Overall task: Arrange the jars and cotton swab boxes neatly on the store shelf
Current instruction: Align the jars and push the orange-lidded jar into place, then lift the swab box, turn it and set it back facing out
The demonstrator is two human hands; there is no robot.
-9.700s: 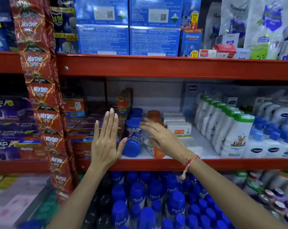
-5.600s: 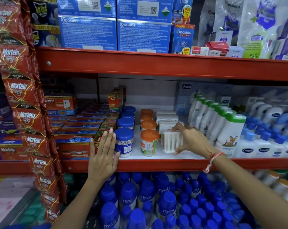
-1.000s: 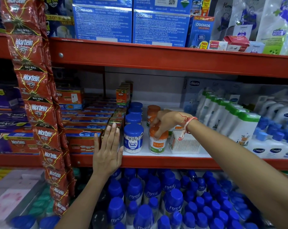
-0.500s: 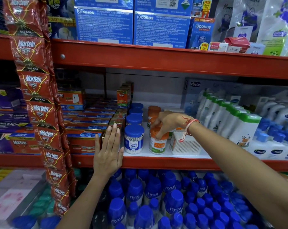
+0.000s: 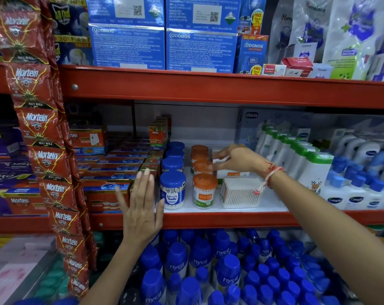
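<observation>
Under the right hand (image 5: 237, 160), on the white shelf (image 5: 272, 204), swab boxes (image 5: 241, 192) sit beside a row of orange-lidded jars (image 5: 204, 190); these look light, rigid and smooth, best pinched by the sides. Its fingers curl loosely round a rear box, grip uncertain. Left hand (image 5: 142, 208), flat and empty, steadies the front blue-lidded jar (image 5: 172, 190).
</observation>
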